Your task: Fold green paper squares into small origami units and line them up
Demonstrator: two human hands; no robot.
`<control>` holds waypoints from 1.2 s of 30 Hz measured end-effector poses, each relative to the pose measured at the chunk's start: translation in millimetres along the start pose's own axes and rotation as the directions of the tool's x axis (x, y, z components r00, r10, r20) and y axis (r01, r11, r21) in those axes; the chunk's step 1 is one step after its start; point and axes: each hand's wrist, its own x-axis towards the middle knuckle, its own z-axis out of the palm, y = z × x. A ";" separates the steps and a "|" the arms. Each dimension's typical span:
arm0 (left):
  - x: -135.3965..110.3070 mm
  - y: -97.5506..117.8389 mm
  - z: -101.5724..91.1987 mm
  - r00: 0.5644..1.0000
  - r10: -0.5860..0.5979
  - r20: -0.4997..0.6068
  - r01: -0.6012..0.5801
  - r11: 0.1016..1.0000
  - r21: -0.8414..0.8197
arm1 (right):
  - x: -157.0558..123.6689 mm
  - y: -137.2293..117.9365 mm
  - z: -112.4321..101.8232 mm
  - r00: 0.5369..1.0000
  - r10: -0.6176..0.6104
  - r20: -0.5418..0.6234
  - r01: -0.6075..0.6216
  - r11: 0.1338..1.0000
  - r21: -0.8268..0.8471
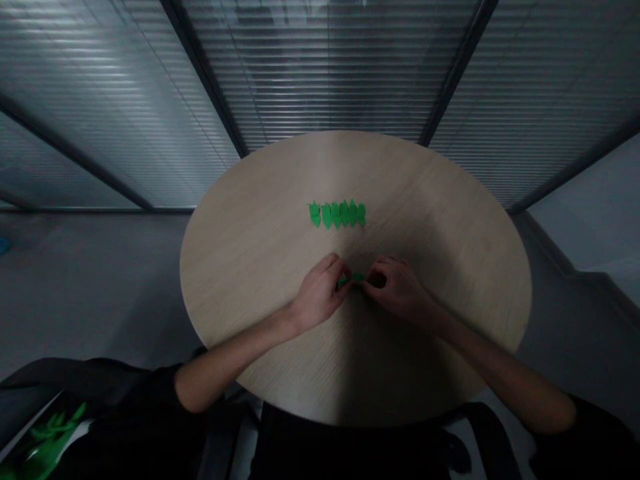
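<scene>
L hand (323,288) grips a small green piece (357,277), thumb + index pinched on its L end; R hand (397,287) has its thumb + index tips closed on the R end, the two fingers making a loop w/ a dark gap in the middle. Piece sits btwn the hands, approx. mid-table, mostly hidden by fingers; can't tell if it's 1 part or 2, nor its full shape. Hands are just apart, knuckles up, low over the tabletop.

Just beyond the hands, on the far side, is a row of green leaf-like pieces (337,214), approx. 6, side by side w/ pointed ends. Far-L one stands a bit apart; the other 5 are packed close, edges touching or nearly so.

All of it is on a wood-grain table (430,200) w/ a rounded edge; shadow falls nr the R arm + toward the near edge. Forearms come in from both lower corners, bare up to black sleeves (150,389).

Lower L, off the table, a container (27,427) holds more green parts (55,427), blurry + cut off by the frame. Grey floor (100,280) around; behind the table, slatted blinds (325,80) btwn dark frame bars (205,73). Light's dim.
</scene>
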 end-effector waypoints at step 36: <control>3.8 -16.8 -14.0 0.975 0.207 0.081 -0.210 0.977 0.033 | 11.9 9.6 -14.3 0.986 -0.132 0.097 0.115 0.979 0.168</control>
